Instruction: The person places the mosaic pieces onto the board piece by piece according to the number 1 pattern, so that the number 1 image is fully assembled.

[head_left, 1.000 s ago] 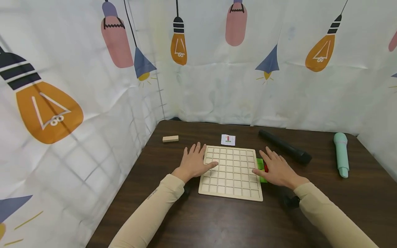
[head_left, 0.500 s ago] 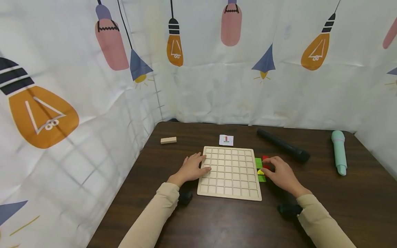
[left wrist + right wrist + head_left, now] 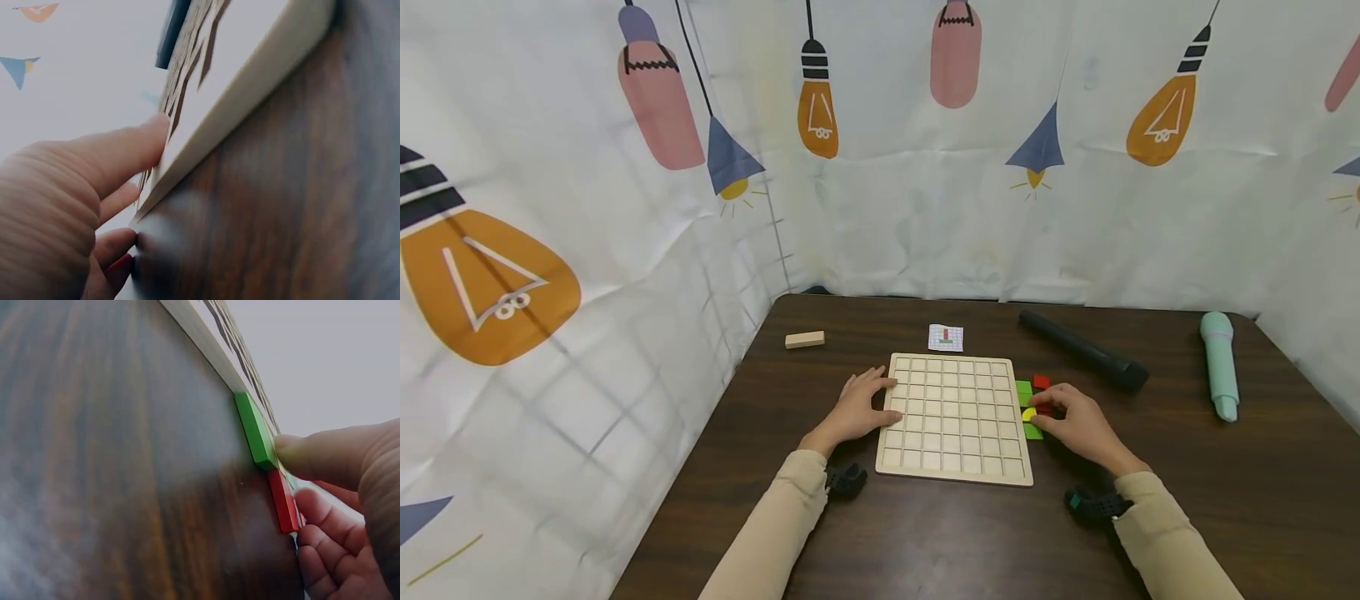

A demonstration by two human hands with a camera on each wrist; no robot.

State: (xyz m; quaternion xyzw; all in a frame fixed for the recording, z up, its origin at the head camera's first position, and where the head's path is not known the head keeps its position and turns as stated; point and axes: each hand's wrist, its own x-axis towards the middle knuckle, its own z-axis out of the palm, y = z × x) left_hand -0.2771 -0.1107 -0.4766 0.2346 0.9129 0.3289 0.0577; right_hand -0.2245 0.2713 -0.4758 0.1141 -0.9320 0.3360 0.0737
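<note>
A pale wooden grid board [image 3: 955, 417] lies on the dark table. My left hand [image 3: 880, 398] rests relaxed at its left edge; in the left wrist view the thumb [image 3: 134, 147] lies against the board's rim [image 3: 250, 94]. Small coloured pieces sit right of the board: a green one [image 3: 1023, 387], a red one [image 3: 1041, 382], a yellow one [image 3: 1028, 414] and another green one [image 3: 1033, 432]. My right hand [image 3: 1047, 414] is on them. In the right wrist view its thumb [image 3: 312, 456] presses by a green piece [image 3: 255, 431] and its fingers curl round a red piece [image 3: 284, 500].
Behind the board lie a small picture card [image 3: 946, 337], a plain wooden block [image 3: 805, 339] at the far left, a black cylinder [image 3: 1082, 352] and a mint-green microphone-shaped object [image 3: 1219, 365] at the right. Printed curtains close off the table [image 3: 925, 542] at the back and left.
Both hands lay flat a second ago. My right hand has lifted off the pieces and curled its fingers round a red one. My left hand slid back to the board's left edge.
</note>
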